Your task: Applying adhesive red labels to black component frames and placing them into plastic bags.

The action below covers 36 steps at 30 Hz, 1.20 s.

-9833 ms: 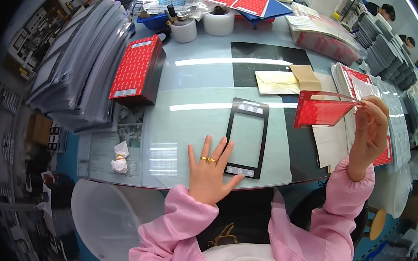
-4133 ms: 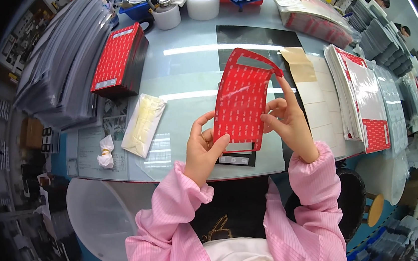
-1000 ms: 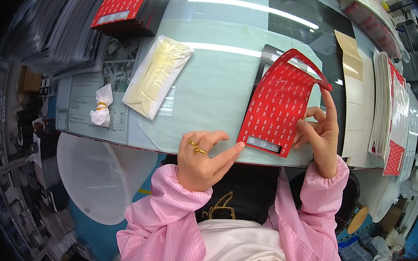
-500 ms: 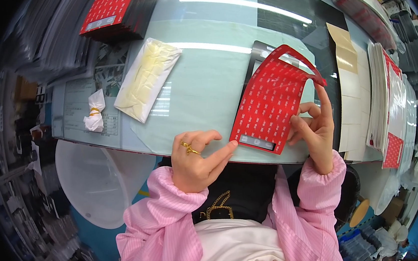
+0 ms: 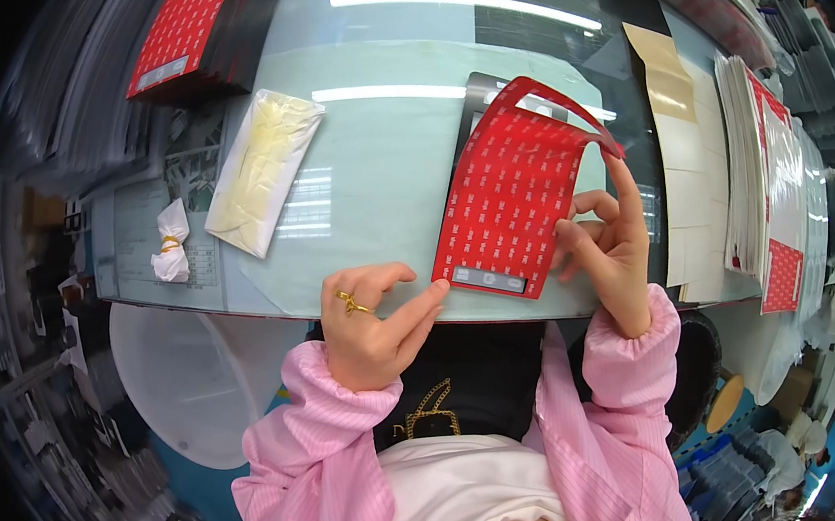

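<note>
A red patterned sheet (image 5: 507,197) with a cut-out window near its far end lies slantwise over a dark grey panel (image 5: 484,93) that shows along the far left edge. The sheet's far right part curls up off the table. My right hand (image 5: 611,232) is at its right side, index finger at the curled corner and thumb at the edge. My left hand (image 5: 368,320), wearing a gold ring, rests its outstretched index fingertip at the sheet's near left corner. The other left fingers are loosely bent, apart from the sheet. How far the panel reaches under the sheet is hidden.
A white paper-wrapped packet (image 5: 263,173) and a small banded white bundle (image 5: 170,242) lie to the left. A stack of red-topped pieces (image 5: 185,37) stands far left. Brown paper (image 5: 661,71) and stacked sheets (image 5: 742,159) line the right. A white tub (image 5: 178,384) sits below the table edge.
The whole view has shifted, so the table things appear slightly further left. Both hands stay at the red sheet in nearly the same pose, and its far right part is still curled up.
</note>
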Tool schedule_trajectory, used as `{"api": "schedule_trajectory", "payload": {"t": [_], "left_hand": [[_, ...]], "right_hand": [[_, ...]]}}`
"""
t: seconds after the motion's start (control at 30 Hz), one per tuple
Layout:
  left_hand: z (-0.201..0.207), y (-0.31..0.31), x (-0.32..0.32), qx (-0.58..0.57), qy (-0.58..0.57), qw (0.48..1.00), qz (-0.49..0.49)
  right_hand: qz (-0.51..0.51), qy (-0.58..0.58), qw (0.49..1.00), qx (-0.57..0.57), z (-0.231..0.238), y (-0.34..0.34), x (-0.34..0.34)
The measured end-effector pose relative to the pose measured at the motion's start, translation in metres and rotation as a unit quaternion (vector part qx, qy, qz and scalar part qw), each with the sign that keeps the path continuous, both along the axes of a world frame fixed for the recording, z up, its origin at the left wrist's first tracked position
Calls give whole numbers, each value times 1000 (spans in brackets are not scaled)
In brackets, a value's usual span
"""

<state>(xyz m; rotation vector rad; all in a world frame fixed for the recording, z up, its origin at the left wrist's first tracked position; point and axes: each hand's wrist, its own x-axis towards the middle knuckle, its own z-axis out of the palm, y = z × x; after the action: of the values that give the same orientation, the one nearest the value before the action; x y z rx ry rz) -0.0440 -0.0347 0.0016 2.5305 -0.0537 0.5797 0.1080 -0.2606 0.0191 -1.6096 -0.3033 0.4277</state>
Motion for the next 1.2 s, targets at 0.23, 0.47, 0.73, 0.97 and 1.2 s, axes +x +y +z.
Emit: {"api": "schedule_trajectory", "payload": {"t": [0.23, 0.47, 0.73, 0.97, 1.2], "left_hand": [[0, -1, -1, 5, 17, 1000, -2], [4, -25, 3, -6, 0, 998, -54], [3, -44, 7, 25, 33, 997, -66], [2, -44, 7, 21, 38, 997, -63], [5, -51, 12, 7, 45, 997, -69]], "right_hand": [[6, -21, 1000, -11, -1, -3, 3], [21, -36, 999, -12, -1, -5, 2], [18, -42, 999, -10, -3, -6, 2], [0, -38, 999, 5, -2, -3, 1], [0, -52, 999, 2, -2, -5, 0]]}}
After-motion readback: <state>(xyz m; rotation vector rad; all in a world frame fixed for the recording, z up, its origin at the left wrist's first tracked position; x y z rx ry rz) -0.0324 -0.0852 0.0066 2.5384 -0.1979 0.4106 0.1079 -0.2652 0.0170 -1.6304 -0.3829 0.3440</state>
